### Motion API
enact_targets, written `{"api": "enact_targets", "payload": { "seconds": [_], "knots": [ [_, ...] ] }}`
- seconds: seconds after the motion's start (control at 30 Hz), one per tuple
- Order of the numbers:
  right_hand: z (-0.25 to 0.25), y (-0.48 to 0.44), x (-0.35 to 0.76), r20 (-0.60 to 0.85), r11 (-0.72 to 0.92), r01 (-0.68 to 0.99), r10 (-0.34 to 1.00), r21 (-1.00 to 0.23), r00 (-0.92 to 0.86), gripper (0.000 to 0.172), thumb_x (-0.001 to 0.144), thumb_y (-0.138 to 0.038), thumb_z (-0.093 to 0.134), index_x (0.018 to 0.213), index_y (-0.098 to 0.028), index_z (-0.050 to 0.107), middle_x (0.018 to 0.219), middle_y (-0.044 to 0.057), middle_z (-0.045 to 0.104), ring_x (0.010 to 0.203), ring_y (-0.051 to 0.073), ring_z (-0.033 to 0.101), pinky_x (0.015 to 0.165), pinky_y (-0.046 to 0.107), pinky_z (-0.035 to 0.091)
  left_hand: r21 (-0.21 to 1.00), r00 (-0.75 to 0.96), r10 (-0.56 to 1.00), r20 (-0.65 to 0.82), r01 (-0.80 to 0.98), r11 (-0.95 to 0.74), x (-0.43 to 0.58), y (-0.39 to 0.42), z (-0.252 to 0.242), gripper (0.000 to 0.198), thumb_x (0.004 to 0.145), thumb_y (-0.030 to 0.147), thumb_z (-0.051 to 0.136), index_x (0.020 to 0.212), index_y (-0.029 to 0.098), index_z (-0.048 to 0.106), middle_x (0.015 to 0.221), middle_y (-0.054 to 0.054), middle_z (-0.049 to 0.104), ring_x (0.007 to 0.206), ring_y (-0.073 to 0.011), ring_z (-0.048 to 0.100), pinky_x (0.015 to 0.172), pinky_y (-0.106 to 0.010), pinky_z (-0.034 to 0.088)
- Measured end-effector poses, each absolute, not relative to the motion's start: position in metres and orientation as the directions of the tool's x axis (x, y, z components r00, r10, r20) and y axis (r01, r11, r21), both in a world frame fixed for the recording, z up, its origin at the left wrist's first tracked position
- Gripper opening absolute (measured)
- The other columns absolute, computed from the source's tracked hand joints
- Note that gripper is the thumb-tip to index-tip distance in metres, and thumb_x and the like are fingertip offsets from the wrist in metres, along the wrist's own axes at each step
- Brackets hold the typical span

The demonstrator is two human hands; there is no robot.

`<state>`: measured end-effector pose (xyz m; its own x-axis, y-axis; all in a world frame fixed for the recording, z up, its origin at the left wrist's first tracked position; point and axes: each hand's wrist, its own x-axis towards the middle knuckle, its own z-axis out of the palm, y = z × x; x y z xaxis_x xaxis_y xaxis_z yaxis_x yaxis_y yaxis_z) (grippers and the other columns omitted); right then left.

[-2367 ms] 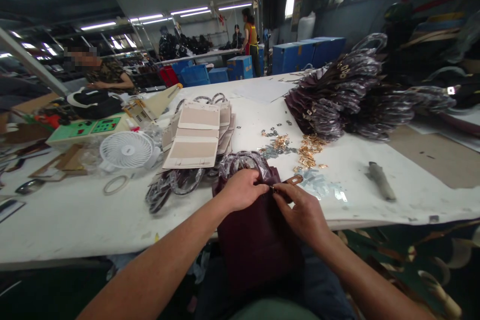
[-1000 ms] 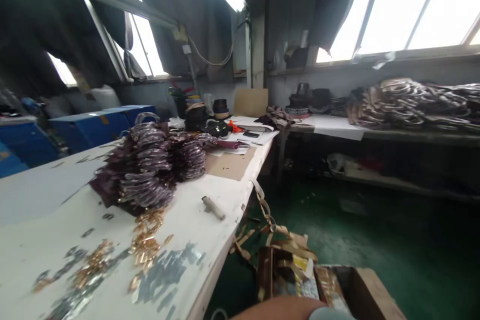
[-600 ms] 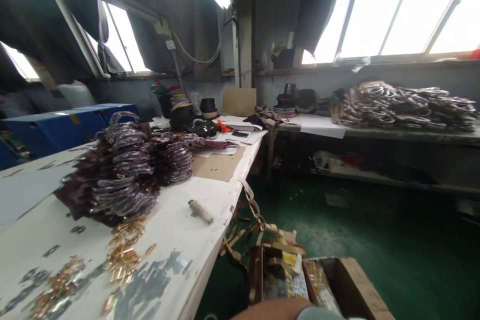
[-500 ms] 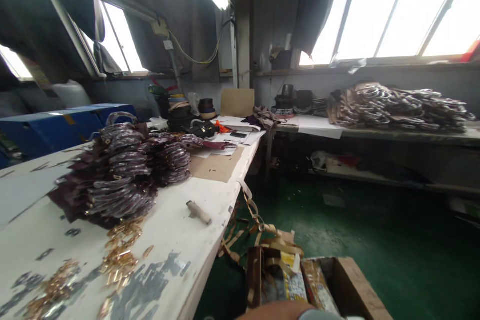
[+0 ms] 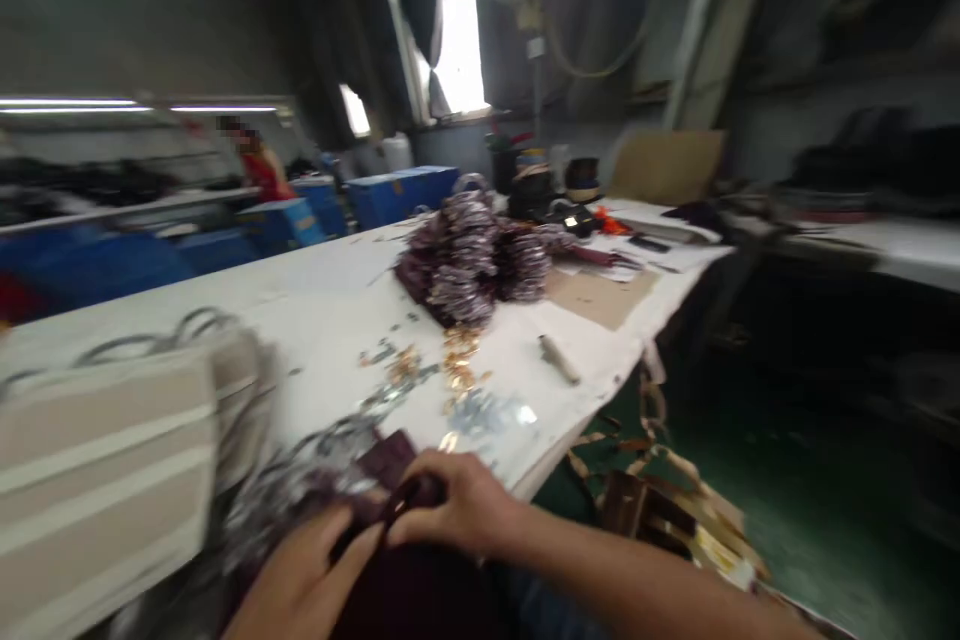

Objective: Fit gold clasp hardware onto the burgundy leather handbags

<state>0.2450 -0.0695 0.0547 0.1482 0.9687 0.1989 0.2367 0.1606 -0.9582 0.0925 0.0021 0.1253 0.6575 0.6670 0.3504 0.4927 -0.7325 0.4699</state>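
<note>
At the near table edge, my right hand (image 5: 469, 510) is closed in a pinch on a dark maroon strap, which loops between thumb and fingers. My left hand (image 5: 311, 555) is closed on the same maroon material just to the left, and the two hands nearly touch. Dark maroon fabric (image 5: 420, 590) hangs below them. Beside my left hand lie plastic-wrapped maroon pieces (image 5: 281, 480), blurred by motion. Small gold-coloured metal pieces (image 5: 459, 355) are scattered farther up the table.
On the white table (image 5: 322, 290) stands a pile of maroon pieces with plastic-wrapped handles (image 5: 465, 260). Beige striped bags (image 5: 105, 460) lie at left. A short roll-like object (image 5: 559, 360) rests near the right edge. Boxes with strips (image 5: 660, 515) stand on the floor. A person in red (image 5: 266, 170) is far back.
The view has swung left, bringing the beige bags and the distant person into sight. Both hands now show, gripping the maroon strap; earlier only a bit of skin appeared at the bottom.
</note>
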Motion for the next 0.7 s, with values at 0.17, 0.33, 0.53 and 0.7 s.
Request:
{"api": "enact_targets", "payload": {
  "seconds": [0.17,0.33,0.53,0.7],
  "knots": [
    [0.055,-0.079,0.237,0.14,0.127,0.113,0.984,-0.985,0.115,0.06,0.08,-0.04,0.079,0.137,-0.028,0.063,0.109,0.002,0.072,0.096,0.022,0.065,0.087,0.036,0.055,0.613,0.673,0.739,0.031,0.572,-0.546,0.029,-0.002,0.123,0.028,0.095,0.04,0.052,0.085,0.019,0.069,0.085,-0.003,0.072,0.082,-0.0199,0.064,0.078,-0.027,0.053],
    [0.053,-0.091,0.224,0.136,0.116,0.17,0.985,-0.979,0.108,0.055,0.086,-0.037,0.071,0.139,-0.027,0.059,0.101,0.002,0.071,0.091,0.021,0.066,0.084,0.034,0.054,0.664,0.663,0.749,0.011,0.555,-0.501,0.029,-0.012,0.128,0.021,0.092,0.032,0.054,0.084,0.017,0.066,0.085,-0.005,0.069,0.082,-0.0197,0.061,0.079,-0.027,0.049],
    [0.051,-0.092,0.211,0.164,0.116,0.309,0.977,-0.944,0.134,0.052,0.088,-0.04,0.068,0.138,-0.029,0.059,0.098,0.001,0.073,0.089,0.022,0.068,0.084,0.035,0.053,0.605,0.675,0.737,0.01,0.583,-0.542,0.016,-0.021,0.132,0.024,0.095,0.033,0.053,0.086,0.017,0.068,0.086,-0.005,0.071,0.08,-0.0191,0.063,0.078,-0.029,0.05],
    [0.042,-0.09,0.229,0.112,0.058,0.477,0.99,-0.877,0.086,0.064,0.089,-0.045,0.065,0.15,-0.031,0.05,0.1,0.002,0.076,0.088,0.025,0.071,0.081,0.037,0.054,0.454,0.525,0.776,0.35,0.629,-0.631,-0.002,-0.041,0.101,0.037,0.093,0.034,0.065,0.127,0.021,0.063,0.125,-0.01,0.069,0.117,-0.0266,0.064,0.106,-0.043,0.05]
  ]
}}
